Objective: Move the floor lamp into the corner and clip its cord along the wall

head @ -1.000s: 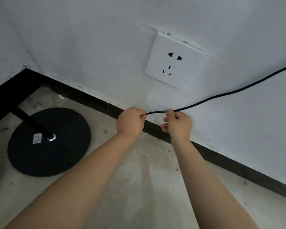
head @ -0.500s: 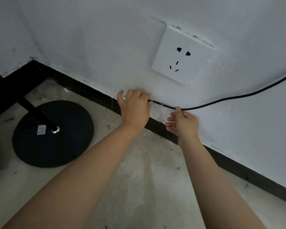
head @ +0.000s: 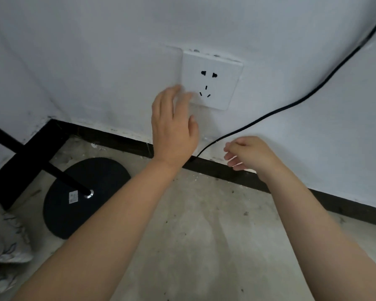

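The floor lamp's round black base (head: 86,195) sits on the concrete floor near the room corner, its black pole (head: 15,145) rising to the upper left. A thin black cord (head: 291,106) hangs along the white wall from the upper right down to the skirting, its lower end hidden behind my left wrist. My left hand (head: 173,127) lies flat on the wall, fingers spread and blurred, just left of the socket. My right hand (head: 251,154) hovers with loosely curled fingers to the right of the cord's low part and holds nothing.
A white wall socket (head: 213,80) is set in the wall above the black skirting board (head: 237,171). A patterned cloth (head: 2,240) lies on the floor at the left edge. Bare concrete floor (head: 204,235) spreads below my arms.
Both hands have let go of the cord. My left hand has slid up the wall toward the socket. The cord's low part now sags to the skirting. The camera tilted.
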### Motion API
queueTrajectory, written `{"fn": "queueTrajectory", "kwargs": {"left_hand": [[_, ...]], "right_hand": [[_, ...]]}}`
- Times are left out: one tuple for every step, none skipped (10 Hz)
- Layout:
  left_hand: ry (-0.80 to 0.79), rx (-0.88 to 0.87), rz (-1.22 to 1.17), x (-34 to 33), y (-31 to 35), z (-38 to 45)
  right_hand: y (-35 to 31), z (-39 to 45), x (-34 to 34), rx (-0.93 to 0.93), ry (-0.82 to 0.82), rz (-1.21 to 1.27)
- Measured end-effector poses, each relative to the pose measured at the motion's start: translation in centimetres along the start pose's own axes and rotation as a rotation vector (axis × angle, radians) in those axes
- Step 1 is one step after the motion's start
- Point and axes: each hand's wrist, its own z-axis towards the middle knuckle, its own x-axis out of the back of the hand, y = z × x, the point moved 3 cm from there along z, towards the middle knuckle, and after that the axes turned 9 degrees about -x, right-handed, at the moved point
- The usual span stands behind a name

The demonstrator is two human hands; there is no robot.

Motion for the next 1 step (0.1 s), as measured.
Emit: {"fn": "queueTrajectory", "kwargs": {"left_hand": [[0.029,-0.132,0.092,0.64,1.48,2.65]], "right_hand": [[-2.11,-1.98,1.84,0.103,-0.086,-0.044]]}}
